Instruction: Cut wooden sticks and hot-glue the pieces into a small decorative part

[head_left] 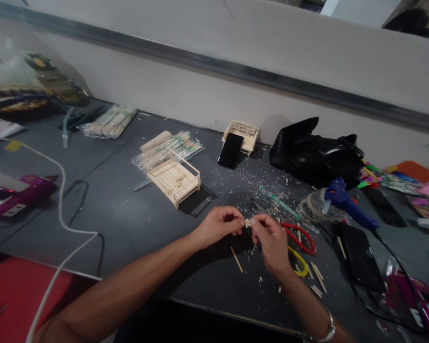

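Observation:
Between the fingertips of my left hand (226,223) and my right hand (270,238) is a tiny star-shaped piece of pale wood (248,222). Both hands pinch it just above the dark table. Scissors with one red and one yellow handle (301,239) lie beside my right hand, partly covered by it. Left of my hands stands a small slatted stick model (174,179), with several little wooden pieces (181,181) on its slats. A single thin stick (236,259) lies below my fingers.
A phone (230,150) leans on another stick model (246,132) by the wall. A blue glue gun (350,205) rests at right near a black bag (307,155). Packs of sticks (110,121), wood scraps, a white cable (61,190) and a purple power strip (19,195) surround the workspace.

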Tool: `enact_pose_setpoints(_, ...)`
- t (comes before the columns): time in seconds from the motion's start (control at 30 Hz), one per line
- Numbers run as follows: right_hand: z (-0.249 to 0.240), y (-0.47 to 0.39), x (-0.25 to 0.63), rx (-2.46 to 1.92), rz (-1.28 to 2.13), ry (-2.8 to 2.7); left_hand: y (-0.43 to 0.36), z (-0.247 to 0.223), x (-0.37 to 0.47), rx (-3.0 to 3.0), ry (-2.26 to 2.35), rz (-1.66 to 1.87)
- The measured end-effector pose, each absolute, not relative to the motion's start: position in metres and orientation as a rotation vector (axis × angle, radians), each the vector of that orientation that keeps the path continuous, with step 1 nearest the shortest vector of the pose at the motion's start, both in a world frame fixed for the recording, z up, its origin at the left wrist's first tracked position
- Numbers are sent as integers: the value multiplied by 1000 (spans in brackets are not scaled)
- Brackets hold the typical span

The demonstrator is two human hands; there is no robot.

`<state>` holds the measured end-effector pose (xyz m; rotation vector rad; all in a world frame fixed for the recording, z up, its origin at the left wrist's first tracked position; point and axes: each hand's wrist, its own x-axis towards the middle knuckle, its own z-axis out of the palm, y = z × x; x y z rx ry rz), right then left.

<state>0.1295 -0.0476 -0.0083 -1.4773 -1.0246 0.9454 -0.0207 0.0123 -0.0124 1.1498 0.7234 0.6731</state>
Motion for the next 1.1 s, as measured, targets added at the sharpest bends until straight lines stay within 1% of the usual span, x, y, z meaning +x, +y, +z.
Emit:
enact_pose_setpoints(0.67,-7,-48,129,-1466,906,-1082,12,-12,-19,1142,739,677)
enact_pose_setpoints(0.93,-10,-48,130,-1446,957,-1018,13,-12,-20,1146,755,688)
enact_pose_setpoints(1.1,-5,-47,132,-1464,907,-1042,14,-12,-20,1125,733,710)
